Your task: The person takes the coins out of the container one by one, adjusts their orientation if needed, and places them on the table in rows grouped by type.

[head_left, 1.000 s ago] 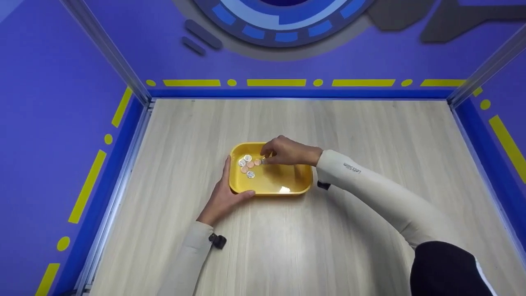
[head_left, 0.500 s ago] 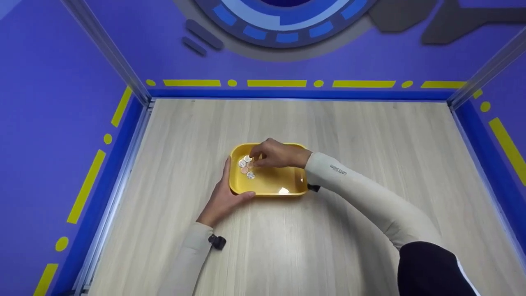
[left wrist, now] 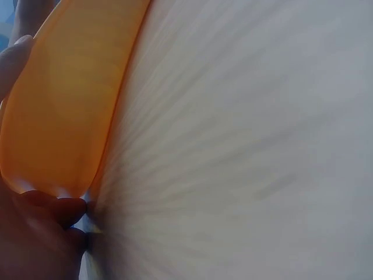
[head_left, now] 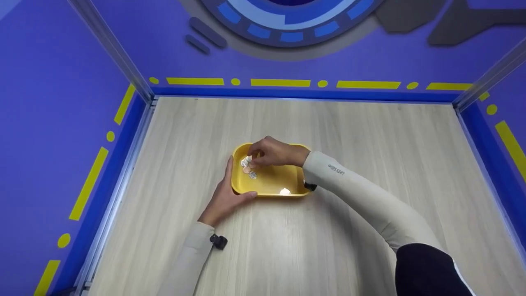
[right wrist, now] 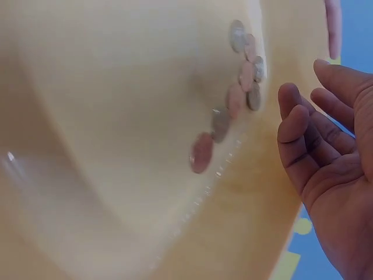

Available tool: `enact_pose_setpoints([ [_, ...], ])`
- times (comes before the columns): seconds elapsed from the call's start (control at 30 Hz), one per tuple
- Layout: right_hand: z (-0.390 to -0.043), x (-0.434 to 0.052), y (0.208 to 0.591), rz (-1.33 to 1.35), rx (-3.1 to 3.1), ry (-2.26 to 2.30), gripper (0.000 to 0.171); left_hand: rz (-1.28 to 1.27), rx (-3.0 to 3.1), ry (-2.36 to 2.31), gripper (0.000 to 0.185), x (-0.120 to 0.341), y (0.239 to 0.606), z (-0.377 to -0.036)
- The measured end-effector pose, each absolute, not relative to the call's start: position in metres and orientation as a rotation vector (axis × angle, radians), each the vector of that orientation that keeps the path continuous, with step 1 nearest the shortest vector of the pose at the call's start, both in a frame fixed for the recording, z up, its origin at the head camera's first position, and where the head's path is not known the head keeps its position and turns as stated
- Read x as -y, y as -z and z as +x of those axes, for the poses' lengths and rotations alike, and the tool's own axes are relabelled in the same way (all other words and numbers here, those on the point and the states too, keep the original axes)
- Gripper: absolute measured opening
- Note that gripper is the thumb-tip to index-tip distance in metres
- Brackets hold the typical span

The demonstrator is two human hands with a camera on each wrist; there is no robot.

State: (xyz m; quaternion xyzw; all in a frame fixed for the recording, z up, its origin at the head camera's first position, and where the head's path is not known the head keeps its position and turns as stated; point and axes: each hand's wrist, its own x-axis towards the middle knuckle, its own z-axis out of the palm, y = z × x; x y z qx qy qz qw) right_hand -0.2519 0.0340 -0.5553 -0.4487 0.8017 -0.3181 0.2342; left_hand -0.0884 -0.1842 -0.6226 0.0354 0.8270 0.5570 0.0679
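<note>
A yellow plastic tray (head_left: 279, 181) sits on the table. My left hand (head_left: 225, 196) grips its left end, the thumb along the near wall and the fingers along the left side; curled fingers also show against the tray wall (left wrist: 64, 116) in the left wrist view. Inside lie several silver and copper coins, among them a silver coin (head_left: 252, 175) and a copper coin (right wrist: 201, 153). My right hand (head_left: 273, 152) is over the coins, hiding some. In the right wrist view its fingers bend loosely, thumb apart, with no coin visible between them.
The light wood table (head_left: 287, 242) is enclosed by blue-purple panels (head_left: 287, 61) at the back and sides. Metal rails (head_left: 119, 185) run along the side edges. A dark wrist camera (head_left: 218, 241) is strapped to the left sleeve.
My right hand has moved left inside the tray, from its middle to over the coin group, covering more of the coins. The left hand keeps its grip on the tray; the head view has shifted slightly.
</note>
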Motion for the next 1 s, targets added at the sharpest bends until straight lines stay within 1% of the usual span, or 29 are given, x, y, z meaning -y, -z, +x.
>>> enact_pose_setpoints([
  [0.23, -0.252, -0.032, 0.566, -1.228, -2.180, 0.847, 0.029, 0.079, -2.518, -1.649, 0.140, 0.182, 0.621, -0.089],
  [0.47, -0.255, -0.029, 0.575, -1.234, -2.140, 0.776, 0.017, 0.064, -2.522, -1.638, 0.141, 0.184, 0.621, -0.087],
  [0.57, -0.255, -0.027, 0.575, -1.258, -2.160, 0.738, 0.014, 0.064, -2.530, -1.635, 0.142, 0.184, 0.622, -0.087],
  [1.0, -0.250, -0.026, 0.577, -1.275, -2.157, 0.725, 0.017, 0.075, -2.508, -1.655, 0.141, 0.184, 0.622, -0.087],
])
